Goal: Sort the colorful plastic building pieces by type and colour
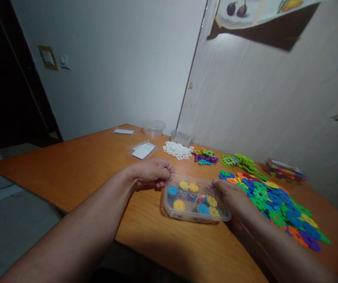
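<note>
Two hands on clear rectangular plastic container (196,199), near front edge of orange wooden counter (77,173). Left hand (151,173) curled, fingers pinching far-left rim. Right hand (234,198) flat against right side, fingers pressed together. Several coloured flower-shaped discs (186,192) already inside; big loose pile of coloured plastic discs (275,200) just right, unsorted.

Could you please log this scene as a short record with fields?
Surface: wooden table
Left hand: grips the clear box at its left rim
Right hand: on the box's right side
Box contents: yellow and blue flower discs
Right of box: loose disc pile
Behind: white pieces, empty tub, lid
</note>
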Demonstrator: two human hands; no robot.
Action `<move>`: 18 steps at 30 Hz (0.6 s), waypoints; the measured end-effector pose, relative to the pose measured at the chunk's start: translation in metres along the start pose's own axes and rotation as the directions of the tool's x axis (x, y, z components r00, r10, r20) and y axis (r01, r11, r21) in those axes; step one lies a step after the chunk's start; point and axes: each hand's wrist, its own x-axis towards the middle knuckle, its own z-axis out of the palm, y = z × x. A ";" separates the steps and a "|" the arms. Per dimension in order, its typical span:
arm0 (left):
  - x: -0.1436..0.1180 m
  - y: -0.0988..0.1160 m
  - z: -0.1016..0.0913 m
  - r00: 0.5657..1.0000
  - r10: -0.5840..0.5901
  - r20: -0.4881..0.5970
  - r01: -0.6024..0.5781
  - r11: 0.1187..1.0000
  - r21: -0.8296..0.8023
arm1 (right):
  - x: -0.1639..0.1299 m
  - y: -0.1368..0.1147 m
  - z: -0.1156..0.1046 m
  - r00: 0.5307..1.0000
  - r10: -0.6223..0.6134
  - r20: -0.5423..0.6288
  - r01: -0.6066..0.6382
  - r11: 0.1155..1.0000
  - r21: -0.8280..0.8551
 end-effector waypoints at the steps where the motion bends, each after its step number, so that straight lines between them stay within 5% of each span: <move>1: 0.000 0.000 0.000 1.000 0.002 -0.004 -0.002 1.000 -0.001 | 0.000 -0.001 0.000 0.999 0.041 0.012 -0.041 0.999 0.027; 8: -0.001 0.001 0.000 1.000 0.015 -0.005 -0.015 1.000 -0.025 | -0.001 -0.001 0.001 0.989 0.081 0.128 -0.100 0.983 0.153; 18: 0.000 -0.004 -0.005 0.998 0.024 0.062 -0.020 0.997 -0.076 | -0.011 -0.007 0.000 0.985 0.103 0.136 -0.127 0.975 0.184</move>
